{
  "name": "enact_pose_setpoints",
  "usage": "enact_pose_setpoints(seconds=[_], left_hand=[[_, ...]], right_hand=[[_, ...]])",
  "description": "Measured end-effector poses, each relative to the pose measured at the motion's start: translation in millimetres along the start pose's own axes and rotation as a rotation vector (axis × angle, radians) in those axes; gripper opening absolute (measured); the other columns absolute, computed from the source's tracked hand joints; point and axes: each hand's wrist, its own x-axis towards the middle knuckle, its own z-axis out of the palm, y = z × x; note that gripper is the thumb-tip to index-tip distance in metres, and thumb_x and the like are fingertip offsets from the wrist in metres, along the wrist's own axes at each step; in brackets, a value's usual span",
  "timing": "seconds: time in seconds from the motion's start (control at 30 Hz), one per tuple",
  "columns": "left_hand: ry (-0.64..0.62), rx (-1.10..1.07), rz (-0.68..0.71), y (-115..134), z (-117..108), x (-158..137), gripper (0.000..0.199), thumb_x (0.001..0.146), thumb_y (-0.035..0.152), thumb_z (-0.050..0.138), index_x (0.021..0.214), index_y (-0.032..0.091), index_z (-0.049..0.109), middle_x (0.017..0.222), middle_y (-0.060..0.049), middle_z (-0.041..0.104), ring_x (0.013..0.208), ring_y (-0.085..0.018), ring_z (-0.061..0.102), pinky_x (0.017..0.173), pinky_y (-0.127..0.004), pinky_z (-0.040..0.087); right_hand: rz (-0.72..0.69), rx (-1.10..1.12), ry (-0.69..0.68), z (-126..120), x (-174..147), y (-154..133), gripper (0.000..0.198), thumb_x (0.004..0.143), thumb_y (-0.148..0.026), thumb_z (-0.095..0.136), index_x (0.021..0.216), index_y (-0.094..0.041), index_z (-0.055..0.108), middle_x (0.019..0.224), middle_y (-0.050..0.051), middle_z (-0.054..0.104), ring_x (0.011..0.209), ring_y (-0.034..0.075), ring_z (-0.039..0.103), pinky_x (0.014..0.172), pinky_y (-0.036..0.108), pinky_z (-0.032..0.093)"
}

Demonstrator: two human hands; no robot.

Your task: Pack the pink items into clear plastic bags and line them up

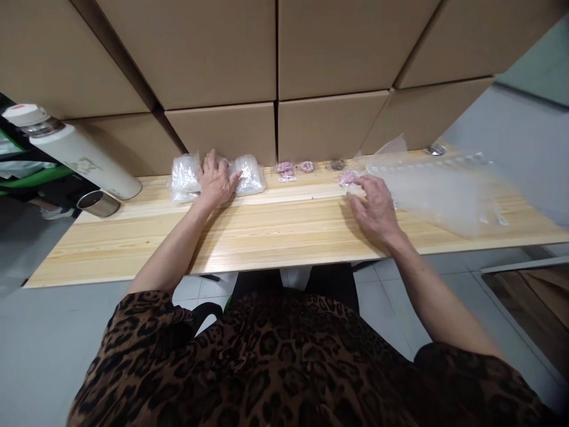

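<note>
My left hand (pixel 217 182) lies with spread fingers on a row of clear plastic packets (pixel 250 176) at the back of the wooden table. What the packets contain I cannot make out. My right hand (pixel 376 207) is over the table further right, thumb and fingers apart. Its fingertips reach the edge of a small pink item (pixel 347 178) in clear wrapping; whether they touch it I cannot tell. Between my hands lie more small pink wrapped items (pixel 285 171), a round pink one (pixel 307 167) and a dark round one (pixel 338 164).
Stacked cardboard boxes (pixel 222 133) wall off the table's (pixel 275 237) back edge. At left stand a white thermos bottle (pixel 84 154) and its metal cup (pixel 98 204). Translucent plastic bags (pixel 435 193) spread over the right side, with a dark round item (pixel 435 149) behind them.
</note>
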Motion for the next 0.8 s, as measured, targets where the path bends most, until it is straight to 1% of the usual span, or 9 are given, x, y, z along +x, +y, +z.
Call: enact_pose_setpoints(seconds=[0.1, 0.17, 0.3, 0.37, 0.43, 0.5, 0.67, 0.73, 0.8], left_hand=[[0.027, -0.054, -0.022, 8, -10, -7, 0.087, 0.103, 0.076, 0.023, 0.165, 0.02, 0.047, 0.186, -0.017, 0.02, 0.173, -0.038, 0.014, 0.139, -0.062, 0.003], [0.104, -0.109, 0.002, 13, -14, -11, 0.085, 0.104, 0.074, 0.028, 0.168, 0.02, 0.042, 0.185, -0.019, 0.022, 0.173, -0.039, 0.015, 0.138, -0.064, 0.003], [0.305, -0.26, 0.223, 26, -11, -22, 0.082, 0.104, 0.077, 0.035, 0.163, 0.022, 0.049, 0.178, -0.021, 0.036, 0.171, -0.041, 0.022, 0.137, -0.067, 0.007], [0.343, -0.331, 0.369, 40, -3, -30, 0.082, 0.103, 0.078, 0.037, 0.161, 0.022, 0.052, 0.174, -0.021, 0.042, 0.169, -0.04, 0.028, 0.137, -0.067, 0.012], [0.336, -0.382, 0.508, 59, 6, -42, 0.079, 0.105, 0.077, 0.038, 0.16, 0.023, 0.052, 0.172, -0.021, 0.045, 0.167, -0.039, 0.033, 0.136, -0.065, 0.019], [0.309, -0.414, 0.649, 82, 15, -55, 0.073, 0.107, 0.072, 0.041, 0.16, 0.023, 0.052, 0.17, -0.02, 0.048, 0.164, -0.038, 0.038, 0.134, -0.064, 0.025], [0.206, -0.526, 0.983, 126, 39, -82, 0.058, 0.111, 0.055, 0.049, 0.156, 0.019, 0.054, 0.162, -0.024, 0.056, 0.155, -0.035, 0.052, 0.127, -0.06, 0.042], [0.134, -0.591, 1.072, 133, 47, -89, 0.054, 0.11, 0.051, 0.052, 0.153, 0.018, 0.057, 0.159, -0.024, 0.059, 0.153, -0.035, 0.055, 0.125, -0.06, 0.046], [0.046, -0.665, 1.083, 136, 51, -95, 0.051, 0.109, 0.05, 0.055, 0.149, 0.018, 0.061, 0.156, -0.024, 0.061, 0.151, -0.035, 0.057, 0.124, -0.061, 0.048]], right_hand=[[0.078, -0.131, 0.029, -17, -1, 27, 0.035, 0.1, -0.037, 0.062, 0.13, -0.019, 0.065, 0.144, 0.023, 0.063, 0.138, 0.04, 0.055, 0.12, 0.065, 0.042], [0.173, -0.248, 0.007, -27, -4, 37, 0.038, 0.1, -0.04, 0.065, 0.129, -0.016, 0.066, 0.147, 0.027, 0.061, 0.136, 0.043, 0.054, 0.115, 0.063, 0.042], [0.337, -0.518, -0.211, -42, -10, 40, 0.042, 0.105, -0.04, 0.056, 0.131, -0.008, 0.064, 0.145, 0.032, 0.062, 0.132, 0.046, 0.056, 0.107, 0.06, 0.046], [0.373, -0.578, -0.303, -43, -11, 40, 0.042, 0.107, -0.038, 0.049, 0.129, -0.007, 0.066, 0.139, 0.031, 0.066, 0.128, 0.044, 0.059, 0.103, 0.056, 0.048], [0.361, -0.583, -0.296, -43, -13, 43, 0.04, 0.107, -0.036, 0.046, 0.124, -0.007, 0.069, 0.132, 0.029, 0.07, 0.123, 0.041, 0.062, 0.101, 0.051, 0.049], [0.321, -0.532, -0.228, -43, -15, 50, 0.037, 0.106, -0.033, 0.046, 0.116, -0.008, 0.072, 0.123, 0.028, 0.073, 0.117, 0.039, 0.065, 0.098, 0.048, 0.049], [0.234, -0.368, -0.14, -48, -22, 73, 0.038, 0.105, -0.039, 0.042, 0.098, -0.017, 0.073, 0.104, 0.021, 0.077, 0.1, 0.034, 0.068, 0.089, 0.045, 0.051], [0.202, -0.342, -0.084, -51, -25, 80, 0.036, 0.104, -0.04, 0.044, 0.089, -0.021, 0.07, 0.099, 0.02, 0.077, 0.096, 0.033, 0.068, 0.089, 0.045, 0.052], [0.197, -0.334, 0.026, -54, -27, 82, 0.036, 0.103, -0.041, 0.044, 0.082, -0.023, 0.066, 0.095, 0.02, 0.077, 0.095, 0.033, 0.069, 0.09, 0.047, 0.053]])
